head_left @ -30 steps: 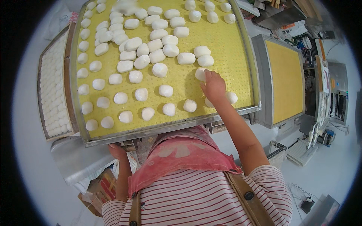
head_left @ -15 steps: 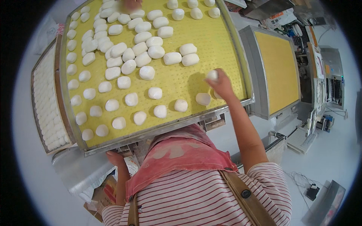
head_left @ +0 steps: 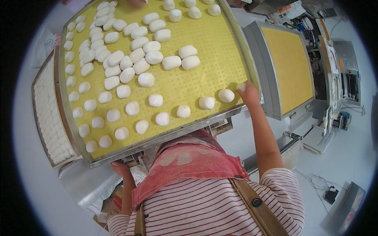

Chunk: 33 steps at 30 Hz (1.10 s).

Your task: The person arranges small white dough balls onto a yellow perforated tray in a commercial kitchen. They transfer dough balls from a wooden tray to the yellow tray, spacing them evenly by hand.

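White dough pieces, rounded and oblong, lie over a yellow perforated tray [head_left: 204, 78] with a metal rim. Near the tray's right front corner, my right hand [head_left: 251, 95] has its fingers closed round a dough piece [head_left: 241, 86], at or just over the surface. Just left of it sits a round dough piece [head_left: 226, 95], the right end of a spaced row along the front edge. Below the front left edge is my left hand [head_left: 121, 169], close to the rim. Its fingers are mostly hidden, so its grip does not show.
Another person's hand [head_left: 137, 3], blurred, reaches over the far edge. Oblong dough pieces [head_left: 153, 57] crowd the tray's middle and far left. A second tray [head_left: 51, 118] full of white pieces stands at left. To the right is a yellow-topped frame [head_left: 289, 70], with machinery beyond.
My right hand has moved right and toward the front corner with the dough piece. The tray appears shifted slightly left in view. My left hand stays below the front edge.
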Motion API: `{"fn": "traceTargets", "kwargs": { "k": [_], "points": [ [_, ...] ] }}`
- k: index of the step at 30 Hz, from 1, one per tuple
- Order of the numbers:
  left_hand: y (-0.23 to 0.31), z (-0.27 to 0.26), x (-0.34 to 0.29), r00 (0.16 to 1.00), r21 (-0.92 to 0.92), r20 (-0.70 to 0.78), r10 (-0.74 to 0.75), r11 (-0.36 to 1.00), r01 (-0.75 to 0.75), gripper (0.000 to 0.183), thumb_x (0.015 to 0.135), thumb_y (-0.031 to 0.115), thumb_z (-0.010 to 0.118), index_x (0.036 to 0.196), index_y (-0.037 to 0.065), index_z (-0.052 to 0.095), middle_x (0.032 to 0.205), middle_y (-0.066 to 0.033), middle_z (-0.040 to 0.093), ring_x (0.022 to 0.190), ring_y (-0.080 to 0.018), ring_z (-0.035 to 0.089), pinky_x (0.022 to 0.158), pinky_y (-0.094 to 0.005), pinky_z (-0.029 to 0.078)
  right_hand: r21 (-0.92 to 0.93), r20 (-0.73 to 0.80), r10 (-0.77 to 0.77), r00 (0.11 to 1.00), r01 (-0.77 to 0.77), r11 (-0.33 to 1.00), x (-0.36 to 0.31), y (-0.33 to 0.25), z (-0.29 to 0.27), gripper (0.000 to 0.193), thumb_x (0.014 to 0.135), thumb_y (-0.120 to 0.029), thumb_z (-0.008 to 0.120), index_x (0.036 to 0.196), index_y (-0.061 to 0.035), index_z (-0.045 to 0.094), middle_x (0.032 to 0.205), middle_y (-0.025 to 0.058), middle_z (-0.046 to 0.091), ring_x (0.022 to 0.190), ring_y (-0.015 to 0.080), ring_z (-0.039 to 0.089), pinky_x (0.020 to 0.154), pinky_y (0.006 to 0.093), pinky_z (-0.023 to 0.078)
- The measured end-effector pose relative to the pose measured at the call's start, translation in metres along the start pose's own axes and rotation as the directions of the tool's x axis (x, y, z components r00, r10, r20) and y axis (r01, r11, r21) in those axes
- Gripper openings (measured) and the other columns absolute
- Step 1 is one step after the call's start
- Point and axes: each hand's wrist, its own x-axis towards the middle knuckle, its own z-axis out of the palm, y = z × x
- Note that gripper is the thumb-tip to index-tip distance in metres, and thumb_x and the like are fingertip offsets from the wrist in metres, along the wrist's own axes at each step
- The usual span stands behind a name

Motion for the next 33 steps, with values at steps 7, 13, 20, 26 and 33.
{"fn": "traceTargets", "kwargs": {
  "k": [7,13,20,26,33],
  "points": [
    [-0.005,-0.002,-0.001,0.996,0.116,0.0,0.087,0.99,-0.086,0.067,0.1,0.054,0.03,0.113,-0.007,0.056,0.105,-0.0242,0.065,0.089,-0.0343,0.067,0.073,-0.0444,0.055,-0.047,-0.006,0.129,0.992,-0.129,0.991,0.007,0.018,0.025,0.049,0.081,-0.029,0.075,0.113,-0.0033,0.049,0.116,0.0237,0.057,0.101,0.0429,0.062,0.086,0.0492,0.052],
    [-0.011,-0.002,-0.001,0.999,-0.011,-0.035,-0.005,1.0,0.005,0.064,0.1,0.052,0.03,0.109,-0.005,0.058,0.097,-0.0238,0.066,0.077,-0.0349,0.065,0.068,-0.0436,0.052,-0.259,0.101,0.019,0.995,0.008,0.966,0.014,-0.033,-0.021,0.059,0.082,-0.031,0.073,0.127,-0.0038,0.048,0.12,0.0221,0.057,0.112,0.0385,0.058,0.09,0.0465,0.051],
    [0.015,-0.002,-0.008,0.999,0.149,-0.039,0.012,0.989,-0.006,0.059,0.1,0.048,0.031,0.106,-0.004,0.06,0.097,-0.0224,0.067,0.08,-0.0348,0.066,0.072,-0.045,0.051,-0.015,-0.193,-0.576,0.794,0.584,0.811,0.042,-0.164,0.0,0.059,0.078,-0.022,0.074,0.129,-0.0025,0.05,0.132,0.0207,0.052,0.12,0.0364,0.053,0.098,0.0441,0.047],
    [-0.012,-0.006,-0.003,0.993,0.194,-0.051,0.108,0.976,-0.096,0.054,0.102,0.042,0.032,0.112,-0.004,0.058,0.097,-0.0236,0.067,0.088,-0.038,0.066,0.077,-0.0464,0.05,-0.09,0.042,-0.48,0.876,0.481,0.872,0.028,-0.217,0.007,0.059,0.076,-0.024,0.077,0.126,-0.0046,0.053,0.123,0.0136,0.056,0.113,0.0335,0.056,0.094,0.0426,0.049],
    [-0.012,-0.002,0.0,0.998,0.215,-0.004,0.067,0.974,-0.064,0.049,0.102,0.035,0.033,0.116,-0.004,0.058,0.107,-0.0281,0.063,0.091,-0.0462,0.061,0.083,-0.0491,0.047,-0.104,0.139,-0.553,0.822,0.567,0.817,0.012,-0.209,0.032,0.04,0.073,-0.023,0.078,0.102,-0.007,0.056,0.103,0.0112,0.059,0.097,0.0309,0.06,0.077,0.0439,0.053]
  ]
}}
